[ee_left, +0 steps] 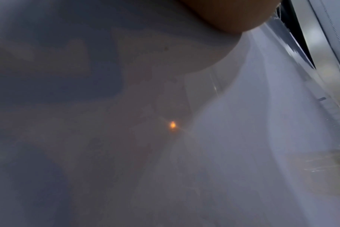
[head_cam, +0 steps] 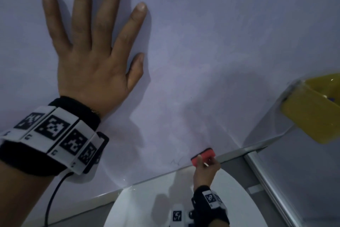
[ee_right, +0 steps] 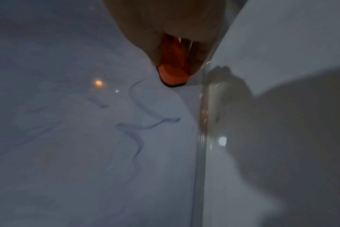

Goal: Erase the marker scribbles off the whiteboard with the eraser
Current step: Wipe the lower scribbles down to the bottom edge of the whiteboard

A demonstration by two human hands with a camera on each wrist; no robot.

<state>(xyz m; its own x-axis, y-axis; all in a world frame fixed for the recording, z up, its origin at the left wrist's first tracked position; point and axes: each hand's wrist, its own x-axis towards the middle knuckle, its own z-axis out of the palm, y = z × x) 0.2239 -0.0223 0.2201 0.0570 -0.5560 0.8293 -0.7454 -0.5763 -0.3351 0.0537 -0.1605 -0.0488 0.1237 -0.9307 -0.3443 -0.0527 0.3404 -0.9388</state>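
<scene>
The whiteboard (head_cam: 202, 51) fills most of the head view, smeared and faintly pink in the middle. My left hand (head_cam: 92, 46) lies flat on it at the upper left, fingers spread and straight. My right hand (head_cam: 207, 167) grips a red eraser (head_cam: 203, 156) with a dark felt edge against the board's bottom edge. A thin scribble (head_cam: 175, 161) sits just left of the eraser. In the right wrist view the eraser (ee_right: 172, 76) shows below my fingers, and wavy marker lines (ee_right: 138, 122) run across the board (ee_right: 68, 153) ahead of it.
The board's metal frame (head_cam: 239, 153) runs along the bottom edge. A yellow object (head_cam: 312, 112) sticks out at the right edge. A white round surface (head_cam: 165, 199) lies below the board. A black cable (head_cam: 53, 195) hangs from my left wrist.
</scene>
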